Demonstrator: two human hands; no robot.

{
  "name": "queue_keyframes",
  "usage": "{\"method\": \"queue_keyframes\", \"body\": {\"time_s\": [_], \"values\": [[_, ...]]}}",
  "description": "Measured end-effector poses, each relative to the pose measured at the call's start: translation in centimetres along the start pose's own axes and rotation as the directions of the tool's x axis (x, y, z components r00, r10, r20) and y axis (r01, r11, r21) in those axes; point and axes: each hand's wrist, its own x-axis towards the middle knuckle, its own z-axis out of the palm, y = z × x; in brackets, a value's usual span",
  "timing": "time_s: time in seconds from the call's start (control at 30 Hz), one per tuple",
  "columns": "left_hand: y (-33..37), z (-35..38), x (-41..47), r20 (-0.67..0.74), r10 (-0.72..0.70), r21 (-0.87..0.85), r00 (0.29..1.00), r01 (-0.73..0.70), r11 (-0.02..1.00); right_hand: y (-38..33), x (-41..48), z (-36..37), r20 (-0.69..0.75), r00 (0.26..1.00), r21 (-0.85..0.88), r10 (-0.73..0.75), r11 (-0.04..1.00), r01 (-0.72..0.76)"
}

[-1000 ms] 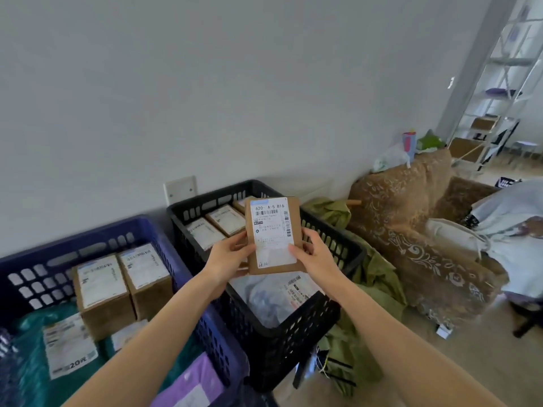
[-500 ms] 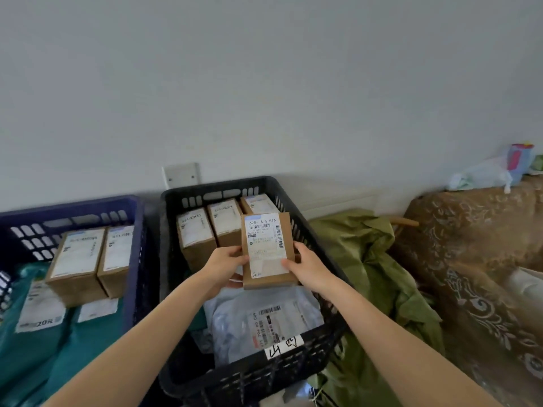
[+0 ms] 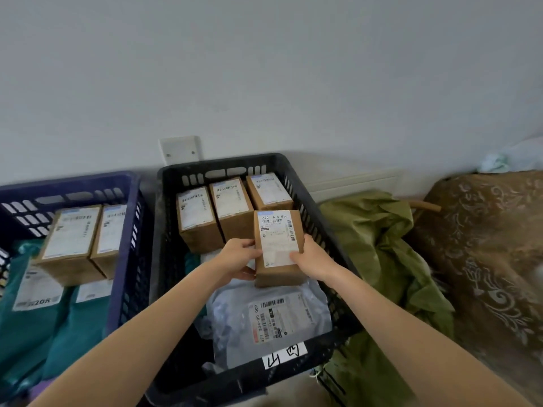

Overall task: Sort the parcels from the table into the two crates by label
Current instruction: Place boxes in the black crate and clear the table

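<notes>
I'm holding the parcel (image 3: 278, 245) over the black crate (image 3: 173, 174).
My left hand (image 3: 238, 259) and right hand (image 3: 311, 257) are gripping its long sides, its length pointing toward the stacked boxes (image 3: 230, 201).

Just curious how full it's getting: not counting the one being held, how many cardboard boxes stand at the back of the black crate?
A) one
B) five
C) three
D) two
C: three labelled cardboard boxes stand side by side at the back of the black crate, behind the held box gripped by the left hand and right hand.
</notes>
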Motion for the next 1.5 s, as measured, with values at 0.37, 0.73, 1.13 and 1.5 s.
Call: {"method": "queue_keyframes", "body": {"time_s": [0.37,0.73,1.13,1.5], "values": [[-0.1,1.2,2.5,-0.009,-0.019,-0.02,1.0,0.019,1.0,0.0,1.4,-0.5,0.008,0.995,-0.17,-0.101,0.98,0.101],[-1.8,2.4,3.4,-0.031,-0.016,-0.152,0.999,0.011,0.988,0.9,1.9,0.2,0.032,0.984,-0.344,-0.178,0.922,0.178],[-1.0,2.4,1.4,-0.014,0.005,-0.106,1.0,-0.006,0.994,0.6,1.4,-0.4,0.014,0.98,-0.319,-0.197,0.928,0.191],[-1.6,-2.1,-5.4,-0.238,0.218,0.141,0.946,-0.188,0.972,-3.8,-1.7,0.5,0.04,0.909,-0.16,-0.415,0.895,0.416]]}}
